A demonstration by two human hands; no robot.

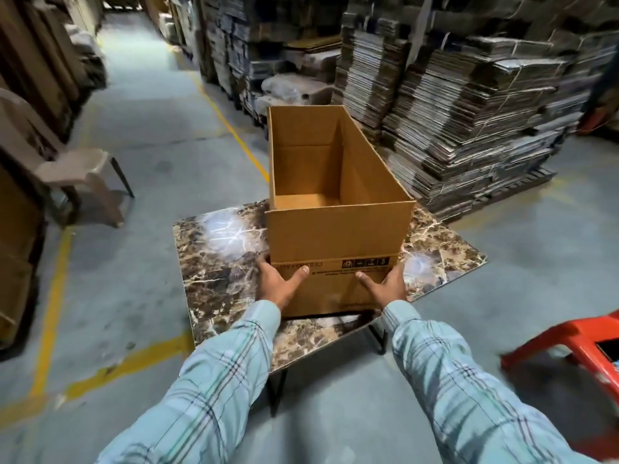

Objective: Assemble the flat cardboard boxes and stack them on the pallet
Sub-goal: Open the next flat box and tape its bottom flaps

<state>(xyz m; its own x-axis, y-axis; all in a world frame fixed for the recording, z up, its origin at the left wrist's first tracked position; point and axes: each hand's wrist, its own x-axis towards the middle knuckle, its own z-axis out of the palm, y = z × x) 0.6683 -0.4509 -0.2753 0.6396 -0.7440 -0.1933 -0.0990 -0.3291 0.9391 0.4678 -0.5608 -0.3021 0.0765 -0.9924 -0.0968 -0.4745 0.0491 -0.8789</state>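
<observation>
An assembled brown cardboard box [335, 229], open at the top, stands on a low marble-patterned table [217, 262]. Black handling symbols and print run along its near face. My left hand [278, 283] grips the box's lower left near corner, thumb on the front face. My right hand [385, 284] grips the lower right near corner the same way. Both arms wear light blue checked sleeves. The box's inside is bare.
Tall stacks of flat cardboard sheets [469, 112] on a pallet [522, 182] stand behind and right of the table. A beige plastic chair [77, 172] is at left, a red plastic stool [569, 343] at right. Yellow floor lines [50, 316] mark the concrete aisle.
</observation>
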